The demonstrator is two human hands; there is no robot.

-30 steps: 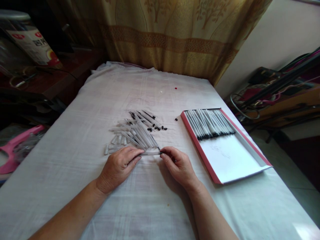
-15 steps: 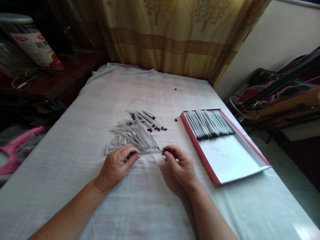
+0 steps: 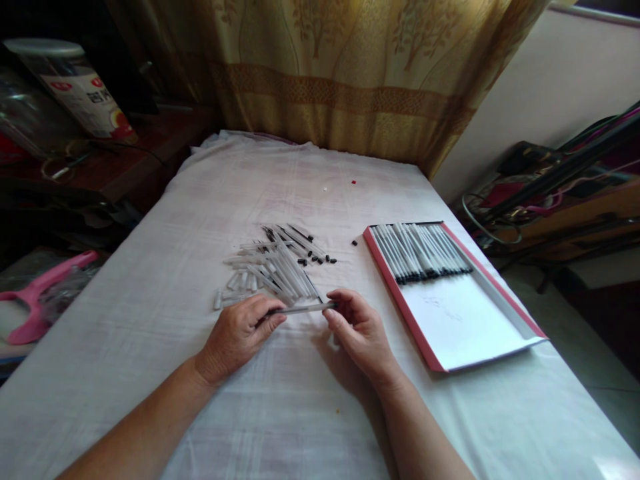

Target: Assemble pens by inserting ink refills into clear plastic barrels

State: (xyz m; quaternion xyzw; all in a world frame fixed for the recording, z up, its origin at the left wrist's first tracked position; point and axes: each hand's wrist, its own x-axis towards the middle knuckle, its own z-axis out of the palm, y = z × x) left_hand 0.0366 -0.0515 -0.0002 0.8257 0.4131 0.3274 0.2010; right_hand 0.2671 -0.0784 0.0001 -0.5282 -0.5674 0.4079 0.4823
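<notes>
Left hand (image 3: 240, 335) and right hand (image 3: 361, 331) grip a pen (image 3: 304, 309).
Pen parts (image 3: 286, 268) lie beyond; a pink-walled box (image 3: 406, 307) stands near the table's (image 3: 280, 413) right edge.

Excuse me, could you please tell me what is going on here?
A person's left hand and right hand hold a slim pen between them, one at each end. Just beyond lies a loose pile of pen parts, with small black plugs beside it. On the right, a shallow red-edged tray holds a row of pens, black ends nearest the person.
</notes>
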